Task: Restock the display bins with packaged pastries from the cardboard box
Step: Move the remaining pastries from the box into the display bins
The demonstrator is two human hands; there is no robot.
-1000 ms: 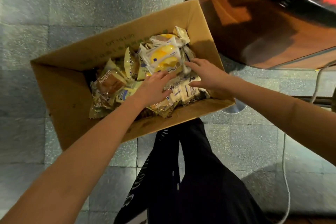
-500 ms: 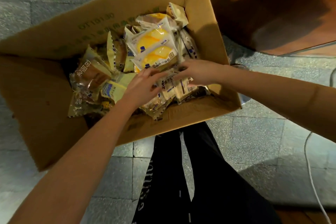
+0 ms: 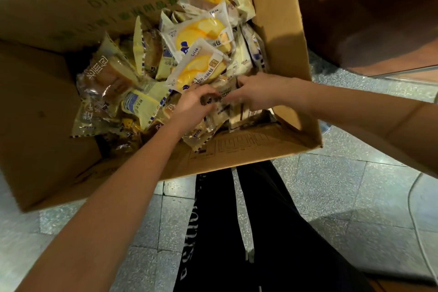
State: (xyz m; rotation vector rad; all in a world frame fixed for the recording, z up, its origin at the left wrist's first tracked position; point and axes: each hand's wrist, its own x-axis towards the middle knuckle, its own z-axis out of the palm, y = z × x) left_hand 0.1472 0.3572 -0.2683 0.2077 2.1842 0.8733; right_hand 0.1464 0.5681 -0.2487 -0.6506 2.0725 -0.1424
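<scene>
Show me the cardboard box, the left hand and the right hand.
cardboard box [image 3: 279, 31]: head view, inner right wall.
left hand [image 3: 192, 102]: head view, back of the hand.
right hand [image 3: 258, 92]: head view, back of the hand.

left arm: bare, stretched forward from lower left | left hand [image 3: 192, 102]: palm down, fingers curled, gripping pastry packets [image 3: 224, 99] | right arm: bare, entering from right | right hand [image 3: 258, 92]: fingers curled on the same packets | hands: close together

Open cardboard box [image 3: 279, 31] holds heaped (yellow-wrapped) pastries [image 3: 196, 54]
</scene>
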